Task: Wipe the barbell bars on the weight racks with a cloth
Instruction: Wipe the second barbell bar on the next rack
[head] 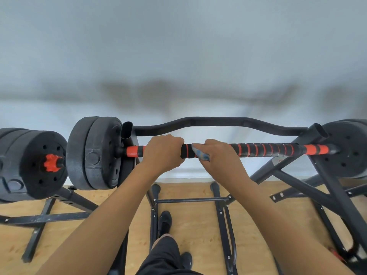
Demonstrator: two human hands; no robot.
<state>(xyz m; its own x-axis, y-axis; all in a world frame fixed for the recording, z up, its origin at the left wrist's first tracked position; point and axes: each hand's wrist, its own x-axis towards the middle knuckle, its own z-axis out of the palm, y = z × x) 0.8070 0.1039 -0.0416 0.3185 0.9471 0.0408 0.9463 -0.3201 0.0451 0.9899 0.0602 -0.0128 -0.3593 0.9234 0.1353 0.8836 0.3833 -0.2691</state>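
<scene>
A black and orange barbell bar (262,150) lies across a black weight rack (216,122), with black plates (95,153) at its left end and more plates (346,149) at its right. My left hand (161,150) is closed around the bar left of centre. Just to its right, my right hand (219,154) presses a small bluish cloth (200,153) against the bar's middle. Most of the cloth is hidden under my fingers.
A second barbell with black plates and an orange collar (52,160) sits on another rack at the left. Black rack legs and crossbars (191,199) stand on the wooden floor (194,231). My feet in dark shoes (164,221) are between the legs. A pale wall is behind.
</scene>
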